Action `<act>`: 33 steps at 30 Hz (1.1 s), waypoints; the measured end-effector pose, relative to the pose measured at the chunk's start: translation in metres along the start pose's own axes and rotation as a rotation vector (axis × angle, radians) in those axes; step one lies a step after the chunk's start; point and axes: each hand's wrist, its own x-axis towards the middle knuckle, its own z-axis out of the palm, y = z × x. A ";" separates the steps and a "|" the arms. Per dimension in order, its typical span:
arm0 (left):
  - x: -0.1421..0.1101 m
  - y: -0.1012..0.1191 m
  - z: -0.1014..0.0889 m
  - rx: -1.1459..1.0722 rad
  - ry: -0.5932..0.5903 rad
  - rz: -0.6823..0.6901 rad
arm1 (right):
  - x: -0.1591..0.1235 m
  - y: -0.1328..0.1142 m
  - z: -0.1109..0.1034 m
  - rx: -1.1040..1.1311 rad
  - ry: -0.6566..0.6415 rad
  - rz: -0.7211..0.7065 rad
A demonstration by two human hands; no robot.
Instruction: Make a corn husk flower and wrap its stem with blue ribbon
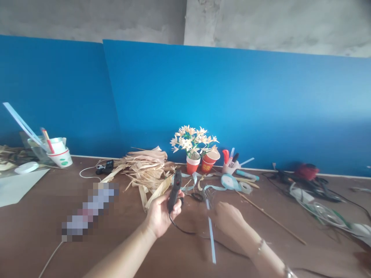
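The left forearm (124,253) extends from the lower centre-left, angled up and to the right. The left hand (162,218) is raised with the palm turned inward and upward; its fingers (177,206) are curled closed in a grip. The right forearm (257,241) enters from the lower right, angled up and to the left. The right hand (228,216) is held back upward above the surface (185,255), blurred; its finger positions are unclear. The two hands are apart.

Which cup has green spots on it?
The red-rimmed white cup on the far left. The orange-red cups below the pale flowers show no green spots.
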 end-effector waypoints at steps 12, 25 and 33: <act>0.001 0.004 0.001 -0.045 0.150 0.005 | 0.051 -0.057 0.038 -0.359 0.072 -0.380; 0.005 0.001 0.004 0.171 0.278 0.222 | 0.002 -0.012 -0.023 0.104 0.185 -0.367; 0.004 -0.010 0.004 0.497 0.271 0.342 | -0.031 -0.033 -0.032 0.441 0.304 -0.359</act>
